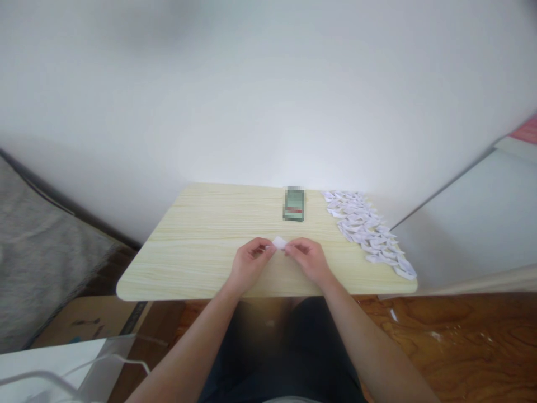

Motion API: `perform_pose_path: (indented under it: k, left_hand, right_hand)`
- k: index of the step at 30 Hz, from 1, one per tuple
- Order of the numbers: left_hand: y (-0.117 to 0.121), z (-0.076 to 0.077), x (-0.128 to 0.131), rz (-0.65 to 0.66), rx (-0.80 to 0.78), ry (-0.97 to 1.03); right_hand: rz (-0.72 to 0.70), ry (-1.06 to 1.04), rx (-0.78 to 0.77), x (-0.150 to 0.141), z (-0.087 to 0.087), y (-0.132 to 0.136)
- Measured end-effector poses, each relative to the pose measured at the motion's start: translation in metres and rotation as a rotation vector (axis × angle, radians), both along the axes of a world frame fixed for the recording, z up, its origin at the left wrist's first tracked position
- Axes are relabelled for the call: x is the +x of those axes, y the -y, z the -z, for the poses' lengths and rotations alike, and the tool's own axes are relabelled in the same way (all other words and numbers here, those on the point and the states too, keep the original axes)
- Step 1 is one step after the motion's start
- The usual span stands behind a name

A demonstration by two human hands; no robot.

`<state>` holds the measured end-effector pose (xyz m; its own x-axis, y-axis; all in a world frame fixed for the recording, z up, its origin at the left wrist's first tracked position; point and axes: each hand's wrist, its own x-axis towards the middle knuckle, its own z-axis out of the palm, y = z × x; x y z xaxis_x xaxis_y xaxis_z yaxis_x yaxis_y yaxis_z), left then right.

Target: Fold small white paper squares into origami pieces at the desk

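Observation:
A small piece of folded white paper [279,242] is held between my two hands, just above the front half of the wooden-patterned table. My left hand [253,258] pinches its left side between thumb and fingers. On the opposite side, my right hand [307,257] grips the paper in the same way. The paper's exact folds are too small to make out. Many folded white paper pieces [364,226] lie in overlapping rows along the table's right side, apart from my hands.
A blurred-out phone-like device [294,204] lies at the back of the light table [168,252], near the white wall. Below left are a cardboard box [84,319] and a white cable [113,358]. Grey fabric [37,257] is at the left. White scraps [393,315] lie on the floor.

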<state>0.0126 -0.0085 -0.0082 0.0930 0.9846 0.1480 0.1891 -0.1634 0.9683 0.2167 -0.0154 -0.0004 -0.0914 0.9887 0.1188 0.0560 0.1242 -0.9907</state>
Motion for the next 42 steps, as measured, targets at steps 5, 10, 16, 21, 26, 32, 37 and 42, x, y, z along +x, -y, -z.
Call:
perform_pose_path:
  k: [5, 10, 16, 21, 26, 32, 37, 42]
  left_hand:
    - [0.0, 0.003, 0.001, -0.005, 0.004, -0.004]
    - [-0.001, 0.006, 0.002, -0.003, 0.003, 0.0]
    - [0.0, 0.006, 0.001, 0.01, 0.017, -0.006]
    - [0.0, 0.006, 0.0, 0.016, 0.025, 0.002]
    - [0.0, 0.007, 0.001, 0.04, 0.03, 0.064]
    - [0.0, 0.008, 0.003, 0.042, 0.004, 0.147]
    - [0.002, 0.005, 0.004, 0.054, 0.004, 0.15]
    - [0.006, -0.003, 0.005, 0.062, 0.032, 0.031]
  right_hand:
    - [0.021, -0.015, -0.037, -0.002, 0.005, -0.001]
    - [0.058, -0.04, -0.07, -0.003, 0.009, -0.001]
    - [0.065, -0.032, -0.066, -0.003, 0.009, 0.0]
    - [0.073, -0.013, -0.046, -0.003, 0.009, 0.001]
    - [0.074, -0.047, -0.021, -0.003, 0.012, -0.001]
    - [0.058, -0.08, 0.004, -0.004, 0.014, -0.001]
    - [0.017, -0.033, -0.001, -0.005, 0.013, 0.001]
    - [-0.025, 0.032, -0.003, -0.007, 0.009, 0.003]
